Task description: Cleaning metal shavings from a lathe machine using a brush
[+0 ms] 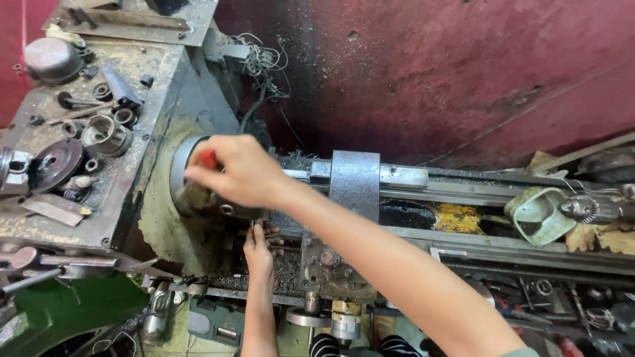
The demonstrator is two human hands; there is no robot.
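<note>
A dark red, scuffed metal wall [430, 73] fills the far side of the scene. Below it a grey, oil-stained metal lathe [357, 182] runs left to right, its bed rails reaching toward the right edge. The lathe's flat headstock top [132, 99] at far left carries loose grey metal rings, discs and a round steel cap, all dusted with swarf. The round grey steel chuck [188, 175] sits at the headstock's right face, left of centre.

My right hand [235, 172] reaches across from the near right and is closed around a small red-handled tool [209, 159], held against the front of the chuck; only the red tip shows between my fingers. My left hand [259, 248] comes up from the near edge, just below the chuck, its fingers pinched on a thin dark metal piece [254, 231]; I cannot tell what that piece is. The two hands are near each other but apart.

A pale green, cup-shaped metal casting [539, 215] lies on the bed at right, beside a small toothed steel gear [581, 208]. A yellow rag [460, 218] rests between the rails left of the casting.
</note>
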